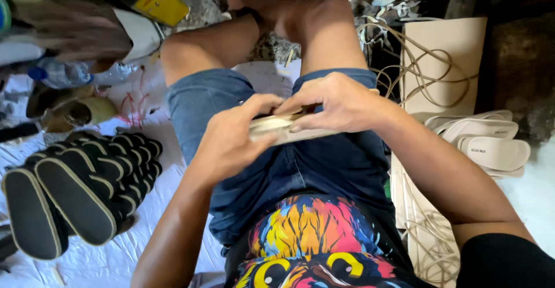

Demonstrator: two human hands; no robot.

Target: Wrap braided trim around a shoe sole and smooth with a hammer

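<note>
Over the lap, just above the denim shorts (324, 166), both hands close on a pale sandal sole (277, 127) lying flat across the thighs. The left hand (231, 143) cups its near end, thumb on top and fingers curled beneath, so it has a firm pinch on the edge. The right hand (338, 100) lies over the far part, fingertips pressed down onto the upper face; whether its thumb wraps underneath I cannot tell.

The piece looks thin and light, a foam or rubbery sheet that would flex between the two holds instead of staying rigid, and it seems tough enough to take pressing. Holding it by the long edges, as now, looks the sensible place, since the middle would sag.

Left of the grip, a row of dark sandals (87, 178) stands stacked on white sheeting, close to the elbow. Right of it lie pale finished soles (491, 143), a cardboard sheet (445, 56) and loose tan cord (404, 51). Room to move is mostly straight up from the lap; either side is crowded.
</note>
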